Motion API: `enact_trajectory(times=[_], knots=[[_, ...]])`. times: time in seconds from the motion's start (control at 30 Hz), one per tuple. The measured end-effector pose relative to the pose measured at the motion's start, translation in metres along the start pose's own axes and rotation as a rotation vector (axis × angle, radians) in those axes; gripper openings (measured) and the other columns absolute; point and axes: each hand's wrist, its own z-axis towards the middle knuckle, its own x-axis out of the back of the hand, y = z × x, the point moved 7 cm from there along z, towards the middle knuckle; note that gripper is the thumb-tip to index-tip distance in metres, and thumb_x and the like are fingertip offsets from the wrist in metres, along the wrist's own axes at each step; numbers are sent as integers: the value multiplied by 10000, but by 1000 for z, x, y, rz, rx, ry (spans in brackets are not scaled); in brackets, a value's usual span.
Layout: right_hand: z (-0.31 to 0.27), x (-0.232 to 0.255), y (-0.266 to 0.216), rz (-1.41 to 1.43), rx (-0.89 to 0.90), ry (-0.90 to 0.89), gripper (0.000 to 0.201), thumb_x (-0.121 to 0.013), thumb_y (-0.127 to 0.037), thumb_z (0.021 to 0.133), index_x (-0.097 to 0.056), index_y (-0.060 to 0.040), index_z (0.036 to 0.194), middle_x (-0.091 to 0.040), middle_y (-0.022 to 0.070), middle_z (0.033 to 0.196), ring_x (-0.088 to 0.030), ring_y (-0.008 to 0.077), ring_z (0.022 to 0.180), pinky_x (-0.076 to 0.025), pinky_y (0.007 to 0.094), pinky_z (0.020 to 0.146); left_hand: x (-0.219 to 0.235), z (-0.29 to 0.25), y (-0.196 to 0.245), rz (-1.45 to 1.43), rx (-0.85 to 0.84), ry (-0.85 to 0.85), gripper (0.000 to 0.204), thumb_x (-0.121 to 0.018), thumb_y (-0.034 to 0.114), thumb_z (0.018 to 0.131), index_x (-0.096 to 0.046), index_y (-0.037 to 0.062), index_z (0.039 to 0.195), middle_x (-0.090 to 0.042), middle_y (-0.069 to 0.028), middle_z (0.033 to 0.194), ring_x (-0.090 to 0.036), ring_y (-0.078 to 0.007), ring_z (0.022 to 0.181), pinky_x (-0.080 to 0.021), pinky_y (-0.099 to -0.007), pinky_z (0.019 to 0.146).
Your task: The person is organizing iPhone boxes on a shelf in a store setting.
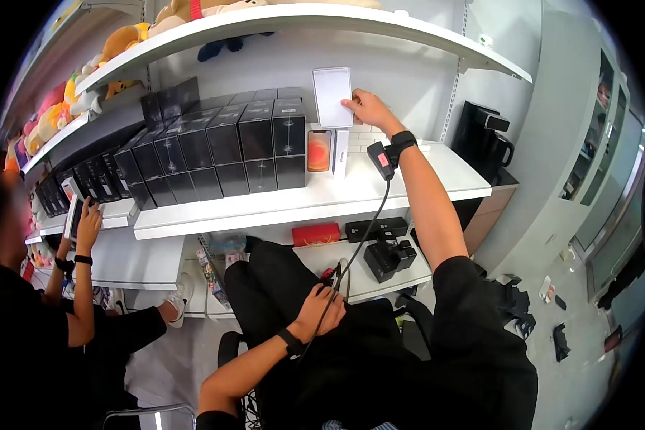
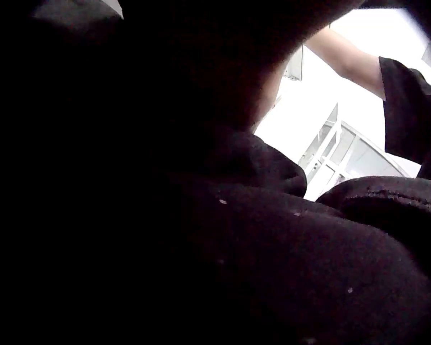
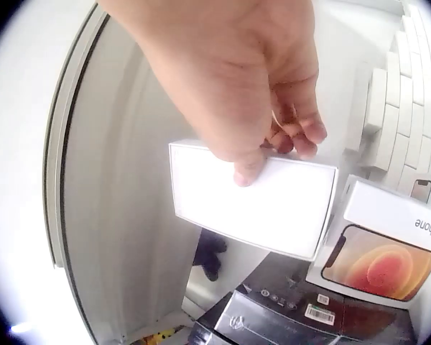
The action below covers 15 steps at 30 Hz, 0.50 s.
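Observation:
My right hand [image 1: 371, 111] pinches a white rectangular box part [image 1: 332, 97] by its edge, thumb on the white inner face, above the shelf. In the right wrist view the same white box part [image 3: 251, 201] hangs from the thumb and fingers of my right hand [image 3: 251, 79]. Just below it stands a white phone box [image 1: 319, 151] with an orange-red picture, "iPhone" lettering on its side. My left hand [image 1: 319, 311] rests on my dark-clothed lap, a black cable running over it. The left wrist view is mostly dark cloth, the hand not distinguishable.
Stacked black boxes [image 1: 226, 140] fill the shelf [image 1: 315, 203] to the left. Small white boxes [image 1: 369, 134] lie behind, right of the phone box. A black coffee machine [image 1: 480, 140] stands at right. Plush toys line the upper shelf [image 1: 294, 16]. Another person handles a box at left.

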Motion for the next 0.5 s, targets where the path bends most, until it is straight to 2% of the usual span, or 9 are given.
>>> enact_trajectory(times=[0.1,0.23,0.33,0.43,0.5], knots=[[-3,-9,-6,197,27,-81,407,-669,-360,994,-630,44,1024,-697,128,812,-681,178,615,-547,319,595,2,1,0,13,16,-22,224,-597,232,942,-706,53,1021,-672,-95,1005,-634,-274,1017,-409,-450,1054],[-8,-20,-26,127,55,-105,402,-674,-359,994,-636,40,1014,-682,99,774,-686,166,637,-541,318,603,4,3,3,-19,6,23,189,-601,224,931,-690,61,969,-663,-92,972,-634,-272,990,-416,-447,1042],[-1,-23,-19,50,41,-106,357,-635,-339,1024,-664,5,1111,-673,62,821,-643,120,699,-498,276,603,1,0,2,-17,3,-3,183,-601,223,930,-688,65,961,-662,-85,970,-625,-261,1010,-418,-443,1034],[0,-26,-7,130,-12,-142,357,-640,-343,1021,-669,1,1109,-671,56,805,-625,112,692,-471,270,596,1,3,3,0,3,-34,183,-599,222,931,-689,66,961,-663,-80,969,-617,-252,1027,-421,-441,1028],[3,-25,-6,127,24,-97,379,-671,-359,993,-670,18,1037,-693,80,801,-667,141,678,-504,295,605,2,3,3,9,9,-35,184,-597,222,932,-690,66,962,-664,-79,968,-615,-251,1029,-422,-438,1025]])
